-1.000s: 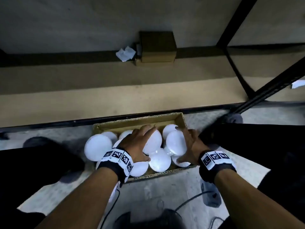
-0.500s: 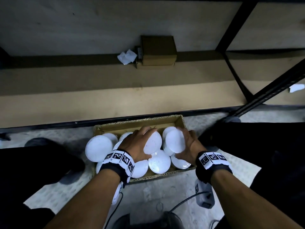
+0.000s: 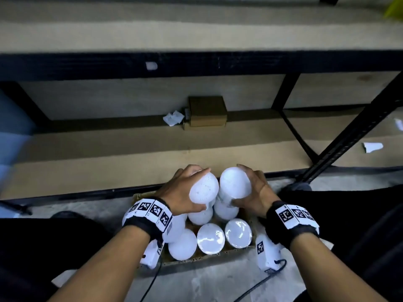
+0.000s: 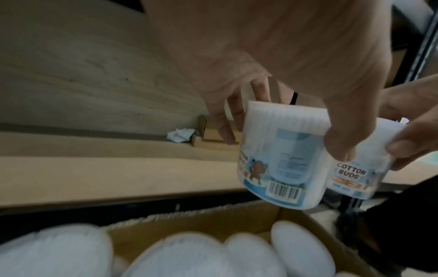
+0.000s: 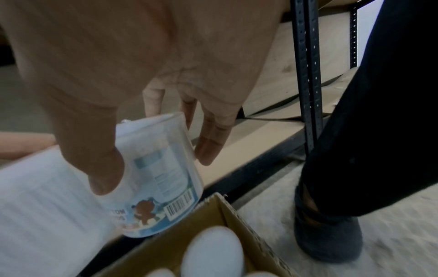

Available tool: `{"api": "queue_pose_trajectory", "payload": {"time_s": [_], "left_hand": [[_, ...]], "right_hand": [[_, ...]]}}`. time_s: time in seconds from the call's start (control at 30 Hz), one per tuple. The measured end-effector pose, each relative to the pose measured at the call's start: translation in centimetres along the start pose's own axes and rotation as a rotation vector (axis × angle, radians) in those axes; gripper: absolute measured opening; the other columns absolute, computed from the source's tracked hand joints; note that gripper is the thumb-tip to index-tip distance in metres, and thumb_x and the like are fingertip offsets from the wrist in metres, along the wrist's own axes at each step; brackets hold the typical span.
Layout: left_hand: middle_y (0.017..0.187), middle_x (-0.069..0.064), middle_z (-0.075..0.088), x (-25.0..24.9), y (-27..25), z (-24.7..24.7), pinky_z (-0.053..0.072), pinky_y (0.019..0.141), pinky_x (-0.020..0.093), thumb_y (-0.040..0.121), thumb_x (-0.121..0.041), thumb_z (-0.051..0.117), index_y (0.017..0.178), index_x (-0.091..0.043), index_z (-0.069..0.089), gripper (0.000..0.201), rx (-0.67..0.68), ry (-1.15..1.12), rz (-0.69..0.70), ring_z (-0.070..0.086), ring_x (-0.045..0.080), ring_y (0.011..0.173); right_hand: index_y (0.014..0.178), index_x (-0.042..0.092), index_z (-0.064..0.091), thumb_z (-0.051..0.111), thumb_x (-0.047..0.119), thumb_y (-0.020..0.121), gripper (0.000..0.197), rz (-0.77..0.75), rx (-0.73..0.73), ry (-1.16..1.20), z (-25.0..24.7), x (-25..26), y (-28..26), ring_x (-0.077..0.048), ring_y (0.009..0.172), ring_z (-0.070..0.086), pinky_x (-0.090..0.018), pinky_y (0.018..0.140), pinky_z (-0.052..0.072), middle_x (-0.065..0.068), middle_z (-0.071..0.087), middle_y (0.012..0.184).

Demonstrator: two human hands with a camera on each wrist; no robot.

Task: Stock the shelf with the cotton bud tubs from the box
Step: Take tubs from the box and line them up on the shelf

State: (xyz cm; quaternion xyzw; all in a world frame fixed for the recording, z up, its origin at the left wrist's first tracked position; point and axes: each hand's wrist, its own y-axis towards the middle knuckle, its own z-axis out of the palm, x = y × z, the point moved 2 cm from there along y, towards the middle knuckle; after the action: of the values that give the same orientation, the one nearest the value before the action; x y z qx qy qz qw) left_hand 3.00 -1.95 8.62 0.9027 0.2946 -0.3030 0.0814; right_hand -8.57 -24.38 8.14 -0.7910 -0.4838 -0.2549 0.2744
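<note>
The left hand [image 3: 182, 192] has its fingers [image 4: 233, 120] curled round 1 cotton bud tub [image 3: 204, 188]; the right hand [image 3: 254, 192] grips another tub [image 3: 235, 183] likewise. Both tubs hang above the box [image 3: 218, 257], just before the shelf [image 3: 109, 168].

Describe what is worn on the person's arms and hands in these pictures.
Both forearms are bare, with no sleeves or gloves. Each wrist carries a black band topped by a row of white square tags printed with black coded patterns. A white camera unit hangs under each wrist, also tagged, trailing a thin black cable.
</note>
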Motion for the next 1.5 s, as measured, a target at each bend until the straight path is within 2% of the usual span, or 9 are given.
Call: {"api": "queue_pose_trajectory", "payload": {"time_s": [0.17, 0.33, 0.47, 0.63, 0.9, 1.1, 1.2, 1.37, 1.5], "left_hand": [[0.144, -0.018, 0.026, -2.7, 0.4, -3.7, 0.031, 0.113, 0.031, 0.064, -0.051, 0.08, 0.151, -0.04, 0.028, 0.102, -0.055, 0.018, 0.069, 0.028, 0.011, 0.132], [0.139, -0.021, 0.027, -5.3, 0.6, -7.5, 0.035, 0.112, 0.034, 0.064, -0.051, 0.077, 0.151, -0.042, 0.025, 0.102, -0.069, 0.063, 0.084, 0.031, 0.011, 0.13], [0.139, -0.02, 0.027, -7.1, 0.9, -11.2, 0.034, 0.113, 0.035, 0.061, -0.054, 0.071, 0.152, -0.041, 0.024, 0.103, -0.076, 0.119, 0.114, 0.029, 0.007, 0.132], [0.137, -0.025, 0.028, -10.3, 1.4, -15.6, 0.044, 0.104, 0.034, 0.058, -0.053, 0.067, 0.15, -0.044, 0.025, 0.101, -0.122, 0.181, 0.172, 0.037, 0.005, 0.129], [0.137, -0.024, 0.033, -16.6, 1.8, -23.0, 0.045, 0.102, 0.03, 0.067, -0.049, 0.069, 0.148, -0.04, 0.033, 0.089, -0.259, 0.259, 0.315, 0.041, -0.001, 0.127], [0.134, -0.025, 0.032, -19.5, 3.6, -27.2, 0.036, 0.097, 0.013, 0.072, -0.048, 0.07, 0.149, -0.038, 0.035, 0.085, -0.343, 0.273, 0.365, 0.038, -0.006, 0.122], [0.135, -0.023, 0.033, -20.3, 5.0, -28.7, 0.037, 0.096, 0.014, 0.073, -0.047, 0.071, 0.149, -0.037, 0.036, 0.084, -0.361, 0.274, 0.348, 0.038, -0.005, 0.121], [0.136, -0.021, 0.033, -21.0, 7.6, -30.4, 0.041, 0.104, 0.026, 0.062, -0.06, 0.059, 0.148, -0.036, 0.036, 0.092, -0.357, 0.325, 0.288, 0.04, -0.002, 0.122], [0.139, -0.017, 0.034, -20.7, 9.3, -31.0, 0.038, 0.107, 0.025, 0.061, -0.055, 0.061, 0.149, -0.034, 0.035, 0.094, -0.323, 0.342, 0.247, 0.039, 0.0, 0.125]], "right_hand": [[0.147, 0.032, 0.036, 0.091, 0.012, 0.062, 0.103, -0.097, -0.055, 0.042, -3.8, 2.5, -0.8, -0.013, 0.107, 0.042, -0.006, 0.088, 0.027, -0.002, 0.035, 0.128], [0.147, 0.034, 0.039, 0.093, 0.022, 0.059, 0.104, -0.177, -0.119, 0.057, -7.1, 5.1, -1.5, -0.011, 0.118, 0.043, -0.015, 0.099, 0.033, 0.002, 0.039, 0.13], [0.141, 0.036, 0.046, 0.093, 0.032, 0.059, 0.095, -0.266, -0.189, 0.082, -9.8, 7.5, -2.2, -0.009, 0.116, 0.048, 0.0, 0.086, 0.038, 0.005, 0.046, 0.131], [0.129, 0.042, 0.053, 0.088, 0.051, 0.055, 0.082, -0.381, -0.302, 0.11, -13.9, 11.2, -3.9, -0.008, 0.108, 0.057, -0.03, 0.089, 0.053, 0.014, 0.056, 0.123], [0.127, 0.044, 0.051, 0.089, 0.045, 0.063, 0.074, -0.464, -0.445, 0.19, -20.7, 16.6, -5.8, 0.001, 0.086, 0.062, -0.011, 0.072, 0.049, 0.018, 0.063, 0.113], [0.127, 0.05, 0.045, 0.087, 0.048, 0.064, 0.076, -0.476, -0.54, 0.215, -24.6, 19.3, -5.0, -0.005, 0.074, 0.066, -0.019, 0.065, 0.05, 0.014, 0.063, 0.105], [0.128, 0.052, 0.041, 0.086, 0.051, 0.064, 0.078, -0.483, -0.574, 0.228, -25.9, 20.3, -3.9, -0.011, 0.078, 0.068, -0.029, 0.072, 0.056, 0.014, 0.06, 0.115], [0.135, 0.047, 0.038, 0.082, 0.049, 0.071, 0.077, -0.478, -0.601, 0.222, -26.8, 21.4, -1.0, -0.011, 0.088, 0.062, -0.027, 0.079, 0.051, 0.011, 0.059, 0.121], [0.133, 0.053, 0.033, 0.073, 0.062, 0.067, 0.078, -0.436, -0.608, 0.15, -26.5, 21.6, 1.3, -0.025, 0.105, 0.062, -0.043, 0.094, 0.051, 0.007, 0.056, 0.129]]}}
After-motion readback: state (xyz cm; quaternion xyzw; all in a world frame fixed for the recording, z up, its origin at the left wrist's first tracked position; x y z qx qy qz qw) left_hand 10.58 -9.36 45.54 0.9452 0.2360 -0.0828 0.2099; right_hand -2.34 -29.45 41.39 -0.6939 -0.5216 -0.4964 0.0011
